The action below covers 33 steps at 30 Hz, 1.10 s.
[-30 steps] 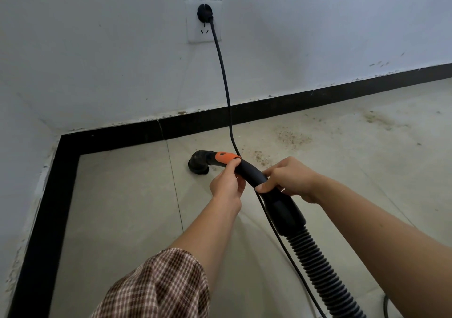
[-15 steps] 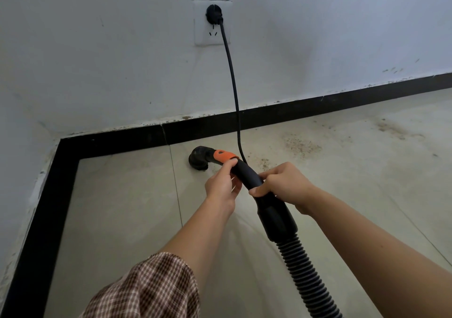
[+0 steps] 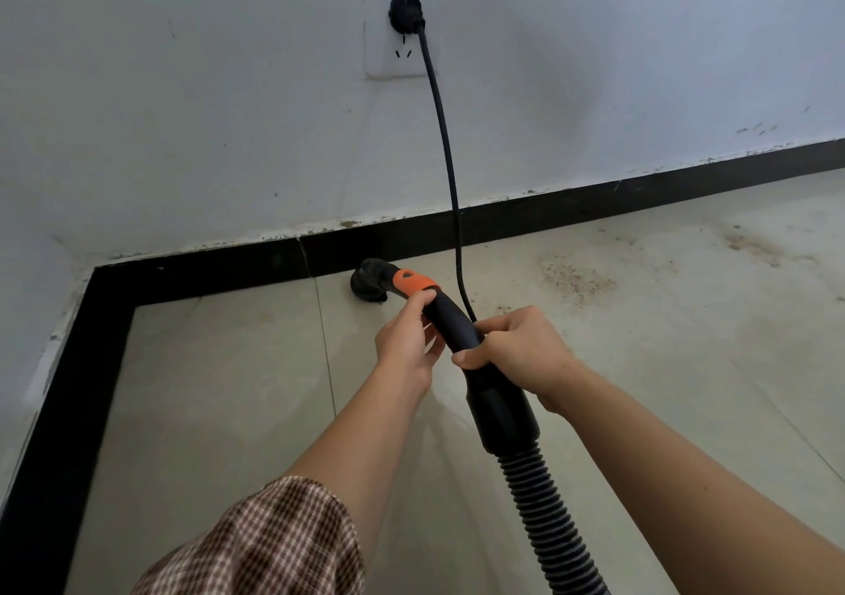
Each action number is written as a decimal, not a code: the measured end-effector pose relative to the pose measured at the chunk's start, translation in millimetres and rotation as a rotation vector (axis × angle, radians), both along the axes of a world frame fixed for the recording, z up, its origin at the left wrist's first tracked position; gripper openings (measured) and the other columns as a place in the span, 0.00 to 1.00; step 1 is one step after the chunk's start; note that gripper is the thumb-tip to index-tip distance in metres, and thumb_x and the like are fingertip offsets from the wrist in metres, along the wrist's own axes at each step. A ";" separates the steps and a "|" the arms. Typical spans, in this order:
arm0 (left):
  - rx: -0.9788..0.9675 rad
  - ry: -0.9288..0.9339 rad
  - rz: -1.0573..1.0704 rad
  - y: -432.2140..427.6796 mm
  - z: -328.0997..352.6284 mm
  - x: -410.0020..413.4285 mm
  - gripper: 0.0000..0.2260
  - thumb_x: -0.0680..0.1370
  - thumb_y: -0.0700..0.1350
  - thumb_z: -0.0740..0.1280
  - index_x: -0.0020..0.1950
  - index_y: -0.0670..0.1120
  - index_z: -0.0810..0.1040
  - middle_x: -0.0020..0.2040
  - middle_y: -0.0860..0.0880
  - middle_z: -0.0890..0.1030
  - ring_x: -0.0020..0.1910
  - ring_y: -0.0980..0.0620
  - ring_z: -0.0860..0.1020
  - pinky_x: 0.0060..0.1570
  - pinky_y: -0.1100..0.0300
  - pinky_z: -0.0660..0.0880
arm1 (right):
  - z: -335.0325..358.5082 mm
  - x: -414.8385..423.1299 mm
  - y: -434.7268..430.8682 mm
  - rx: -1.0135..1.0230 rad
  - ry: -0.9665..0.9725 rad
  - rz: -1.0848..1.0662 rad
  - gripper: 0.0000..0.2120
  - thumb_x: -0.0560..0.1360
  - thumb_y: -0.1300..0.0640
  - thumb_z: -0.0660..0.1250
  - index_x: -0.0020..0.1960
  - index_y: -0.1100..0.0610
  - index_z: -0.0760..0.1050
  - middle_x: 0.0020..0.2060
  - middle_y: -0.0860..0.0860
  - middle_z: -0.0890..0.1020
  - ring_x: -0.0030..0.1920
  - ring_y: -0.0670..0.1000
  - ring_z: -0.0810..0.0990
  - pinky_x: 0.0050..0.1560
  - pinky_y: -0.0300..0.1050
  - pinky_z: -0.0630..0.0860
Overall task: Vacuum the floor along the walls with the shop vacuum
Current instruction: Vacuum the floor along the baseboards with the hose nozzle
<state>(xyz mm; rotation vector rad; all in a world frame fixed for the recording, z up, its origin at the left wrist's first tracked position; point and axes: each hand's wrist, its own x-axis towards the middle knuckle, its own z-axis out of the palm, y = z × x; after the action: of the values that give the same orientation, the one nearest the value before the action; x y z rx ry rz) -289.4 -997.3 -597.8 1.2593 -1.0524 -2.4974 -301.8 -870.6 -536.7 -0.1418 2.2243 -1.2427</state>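
Our right hand (image 3: 516,356) wraps black wand (image 3: 452,324), steering. Our left hand (image 3: 407,347) pinches it below orange collar (image 3: 411,281), guiding tip, we judge. Beyond, nozzle (image 3: 370,281) at floor (image 3: 228,388), just beside black baseboard (image 3: 228,265), near corner: wall edge in hand. Ribbed hose (image 3: 548,512) trails toward us. Behind wand, cord (image 3: 446,151) hangs from plug (image 3: 404,11) in wall socket (image 3: 388,55). Rightward, grit patch (image 3: 576,279) uncleaned. We read no brand, no writing.
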 end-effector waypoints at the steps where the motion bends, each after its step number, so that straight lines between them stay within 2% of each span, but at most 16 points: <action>1: -0.001 0.005 -0.001 -1.7 -1.2 -1.4 0.06 0.74 0.43 0.72 0.49 0.44 0.78 0.48 0.46 0.82 0.49 0.50 0.79 0.42 0.57 0.76 | -1.2 0.1 -2.0 -0.003 0.008 0.001 0.07 0.67 0.62 0.76 0.43 0.53 0.85 0.36 0.55 0.86 0.39 0.56 0.85 0.44 0.50 0.84; 6: -0.013 0.019 0.006 -10.8 -6.3 -7.7 0.07 0.74 0.44 0.72 0.49 0.45 0.79 0.50 0.46 0.82 0.51 0.48 0.79 0.41 0.56 0.77 | -5.3 -1.7 -12.3 0.007 0.050 -0.005 0.07 0.66 0.60 0.77 0.38 0.49 0.83 0.36 0.53 0.85 0.39 0.55 0.85 0.44 0.49 0.83; 14: 0.008 0.054 0.012 -11.2 -7.1 -13.5 0.06 0.74 0.45 0.72 0.49 0.45 0.79 0.50 0.47 0.82 0.51 0.49 0.79 0.42 0.55 0.77 | -3.2 -7.8 -15.7 0.045 0.097 -0.004 0.10 0.67 0.60 0.77 0.36 0.46 0.80 0.31 0.50 0.85 0.33 0.51 0.85 0.35 0.42 0.80; 21: 0.028 0.046 -0.011 4.1 -3.6 -16.8 0.07 0.74 0.46 0.73 0.49 0.47 0.79 0.49 0.48 0.82 0.52 0.49 0.79 0.40 0.57 0.77 | 5.2 -10.4 -0.6 0.045 0.071 -0.006 0.07 0.68 0.63 0.76 0.38 0.51 0.83 0.31 0.53 0.85 0.31 0.51 0.85 0.28 0.38 0.78; 27: 0.067 0.021 -0.019 21.0 4.9 -15.6 0.10 0.73 0.45 0.74 0.51 0.44 0.81 0.47 0.47 0.83 0.51 0.49 0.81 0.43 0.57 0.78 | 15.9 -12.4 17.0 0.046 0.047 -0.010 0.04 0.68 0.64 0.75 0.41 0.56 0.85 0.34 0.57 0.85 0.33 0.56 0.85 0.32 0.44 0.80; 33: 0.114 0.001 -0.013 37.3 13.9 -8.1 0.08 0.72 0.43 0.75 0.49 0.43 0.80 0.44 0.46 0.83 0.48 0.49 0.81 0.41 0.58 0.80 | 24.0 -11.6 33.9 0.053 0.028 0.005 0.04 0.68 0.65 0.74 0.42 0.59 0.85 0.33 0.57 0.85 0.28 0.52 0.83 0.26 0.38 0.77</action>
<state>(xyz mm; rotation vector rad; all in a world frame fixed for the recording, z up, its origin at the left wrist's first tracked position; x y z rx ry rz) -297.5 -960.1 -583.9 1.2848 -0.9331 -2.6005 -313.4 -836.7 -512.7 -0.1444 2.2778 -1.1849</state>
